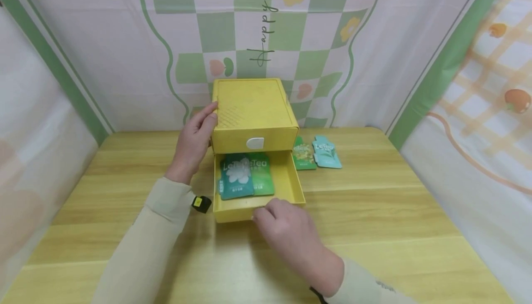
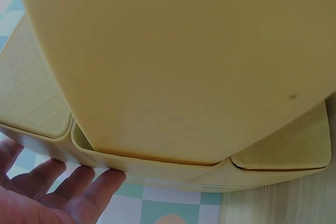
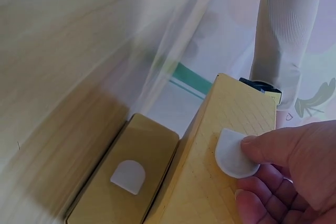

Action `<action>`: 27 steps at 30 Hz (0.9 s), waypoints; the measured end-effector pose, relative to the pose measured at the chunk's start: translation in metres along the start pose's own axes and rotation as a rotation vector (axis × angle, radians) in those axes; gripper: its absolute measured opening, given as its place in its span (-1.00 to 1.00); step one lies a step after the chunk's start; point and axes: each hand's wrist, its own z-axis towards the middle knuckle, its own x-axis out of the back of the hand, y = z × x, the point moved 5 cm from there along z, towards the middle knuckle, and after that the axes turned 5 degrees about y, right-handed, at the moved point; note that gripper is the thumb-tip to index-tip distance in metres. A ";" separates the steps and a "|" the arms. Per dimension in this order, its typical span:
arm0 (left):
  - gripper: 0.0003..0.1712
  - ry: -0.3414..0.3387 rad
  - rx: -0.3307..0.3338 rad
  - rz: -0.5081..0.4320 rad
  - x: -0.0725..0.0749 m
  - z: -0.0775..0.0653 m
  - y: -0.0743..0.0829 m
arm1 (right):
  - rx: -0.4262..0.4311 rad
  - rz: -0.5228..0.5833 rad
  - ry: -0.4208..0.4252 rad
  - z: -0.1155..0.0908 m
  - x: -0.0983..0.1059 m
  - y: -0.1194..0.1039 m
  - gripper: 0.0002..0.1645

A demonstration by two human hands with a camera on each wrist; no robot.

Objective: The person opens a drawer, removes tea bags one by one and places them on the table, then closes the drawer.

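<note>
A yellow drawer box (image 1: pixel 254 103) stands on the table, its middle drawer (image 1: pixel 291 186) pulled out. Inside that drawer, a teal tea packet (image 1: pixel 238 186) overlaps a green tea packet (image 1: pixel 262 181), both lying flat at the left. My right hand (image 1: pixel 288 230) is at the drawer's front. In the right wrist view, its thumb and fingers pinch the white drawer handle (image 3: pixel 229 156). My left hand (image 1: pixel 193 144) rests against the box's left side near the top, its fingertips (image 2: pixel 113 177) touching the wall in the left wrist view.
Right of the box, a green packet (image 1: pixel 305 156) and a light blue packet (image 1: pixel 327 152) lie on the wooden table (image 1: pixel 365 211). The closed upper drawer has a white handle (image 1: pixel 255 143), as does the closed bottom drawer (image 3: pixel 152 140). Printed curtains (image 1: pixel 116 40) surround the table.
</note>
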 end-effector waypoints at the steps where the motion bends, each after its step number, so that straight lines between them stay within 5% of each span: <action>1: -0.41 0.000 0.000 0.002 0.000 0.000 0.000 | 0.004 -0.003 0.005 0.000 0.001 -0.001 -0.76; 27: -0.42 0.003 -0.003 0.007 -0.001 0.000 0.000 | 0.016 -0.002 -0.015 -0.009 0.011 -0.017 -0.65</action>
